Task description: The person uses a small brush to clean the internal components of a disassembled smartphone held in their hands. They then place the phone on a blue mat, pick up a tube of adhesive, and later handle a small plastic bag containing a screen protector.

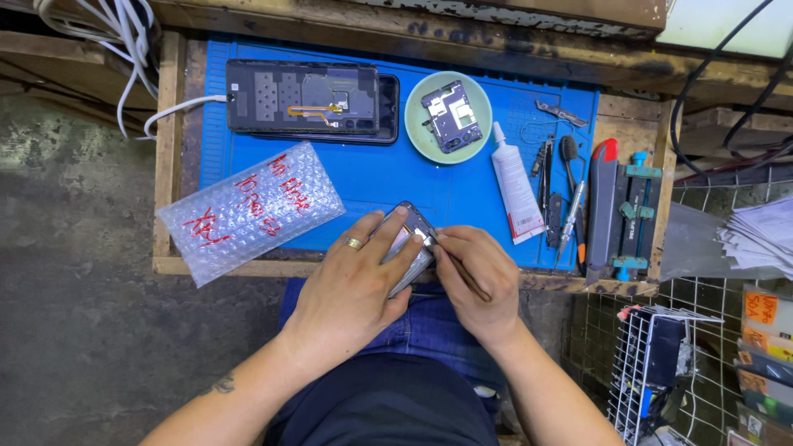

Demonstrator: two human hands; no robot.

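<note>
Fingers of your left hand (351,285) wrap the small phone part (409,248), its long axis tilted up-right over the blue mat's (372,177) near edge. Just right, your right hand (479,281) pinches a thin tool (462,277) against it.

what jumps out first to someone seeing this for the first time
The bright blue mat fills the small wooden bench. At its near edge the left hand holds a phone part while the right hand works on it with a thin tool. An opened phone lies at the back, and a bubble-wrap pouch lies on the left.
</note>
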